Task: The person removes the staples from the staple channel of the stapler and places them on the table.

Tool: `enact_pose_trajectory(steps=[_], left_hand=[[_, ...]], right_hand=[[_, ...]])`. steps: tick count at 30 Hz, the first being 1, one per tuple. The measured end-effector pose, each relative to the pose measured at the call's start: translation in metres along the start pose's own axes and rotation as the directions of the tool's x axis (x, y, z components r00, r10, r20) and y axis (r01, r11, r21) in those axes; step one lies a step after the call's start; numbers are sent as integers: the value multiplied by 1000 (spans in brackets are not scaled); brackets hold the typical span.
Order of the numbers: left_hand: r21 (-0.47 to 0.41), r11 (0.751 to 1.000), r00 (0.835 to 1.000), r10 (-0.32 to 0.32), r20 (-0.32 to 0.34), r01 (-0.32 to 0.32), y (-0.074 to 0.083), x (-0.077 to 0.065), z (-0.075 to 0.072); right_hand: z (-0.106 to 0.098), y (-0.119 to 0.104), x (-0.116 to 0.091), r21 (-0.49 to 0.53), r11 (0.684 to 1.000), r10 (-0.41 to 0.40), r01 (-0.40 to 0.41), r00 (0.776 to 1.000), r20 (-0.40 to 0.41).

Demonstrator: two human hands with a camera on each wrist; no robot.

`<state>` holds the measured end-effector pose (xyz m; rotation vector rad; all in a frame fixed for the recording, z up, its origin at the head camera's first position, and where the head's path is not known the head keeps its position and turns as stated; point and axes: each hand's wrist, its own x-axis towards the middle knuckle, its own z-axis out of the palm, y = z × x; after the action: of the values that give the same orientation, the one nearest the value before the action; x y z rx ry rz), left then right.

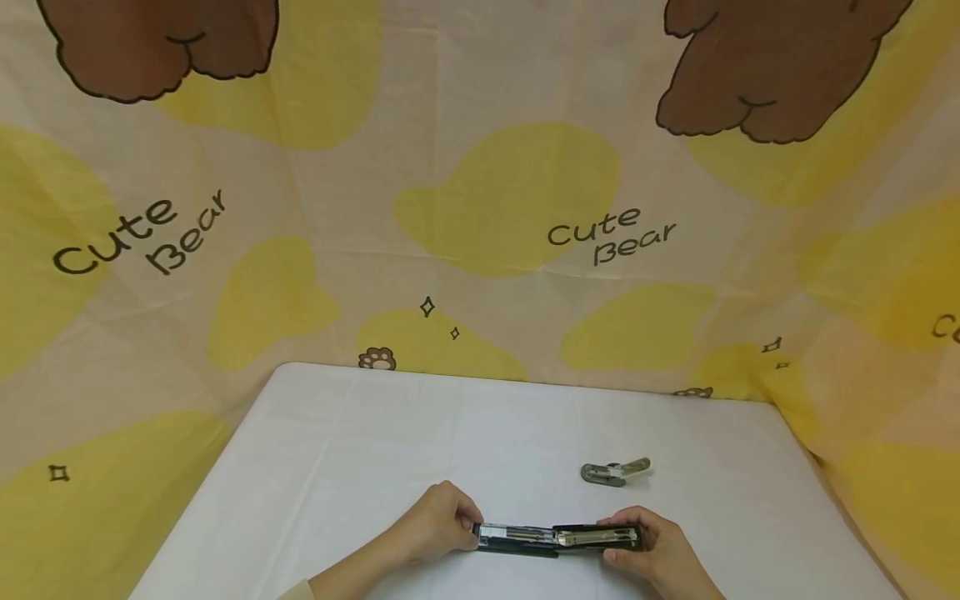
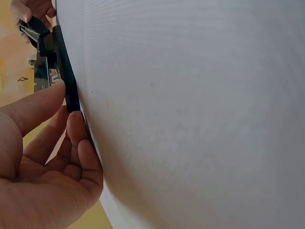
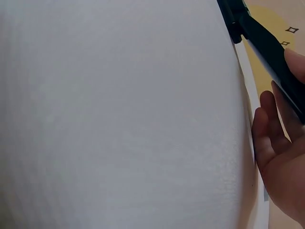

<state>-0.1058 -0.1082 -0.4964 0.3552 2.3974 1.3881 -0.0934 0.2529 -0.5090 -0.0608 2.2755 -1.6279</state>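
A black stapler [image 1: 519,547] lies folded wide open near the front of the white table, its metal inside facing up. My left hand [image 1: 438,523] pinches its left end between thumb and fingers; the left wrist view shows the thumb on the black base [image 2: 66,71]. The other end is held by my right hand [image 1: 658,552]. In the right wrist view, the black arm [image 3: 271,50] of the stapler slants up from the table between that hand's thumb and fingers. A smaller grey-green stapler [image 1: 603,475], also opened out, lies behind the right hand, touched by neither hand.
The white table [image 1: 360,450] has rounded far corners. Behind it and along its sides hangs a yellow and beige cloth [image 1: 495,208] printed with bears and lettering.
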Motion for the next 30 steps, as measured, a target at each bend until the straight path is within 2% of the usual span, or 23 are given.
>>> enact_pose_trajectory(steps=[9, 18, 21, 26, 30], left_hand=[[-3, 1000, 1000, -13, -2, 13, 1, -1, 0], [2, 1000, 1000, 15, -3, -15, 0, -2, 0], [2, 1000, 1000, 15, -5, -15, 1, -3, -1], [8, 1000, 1000, 18, -8, -18, 1, -4, -1], [8, 1000, 1000, 26, -7, -26, 0, -4, -1]], right_hand=[[0, 0, 2, -28, 999, 43, -43, 999, -2], [-9, -5, 1, -106, 994, 3, 2, 999, 45], [-14, -11, -1, -98, 995, -15, 19, 999, 48], [-21, -23, -4, -77, 994, -74, 74, 997, 2], [-23, -34, -10, -83, 975, -211, 208, 977, -35]])
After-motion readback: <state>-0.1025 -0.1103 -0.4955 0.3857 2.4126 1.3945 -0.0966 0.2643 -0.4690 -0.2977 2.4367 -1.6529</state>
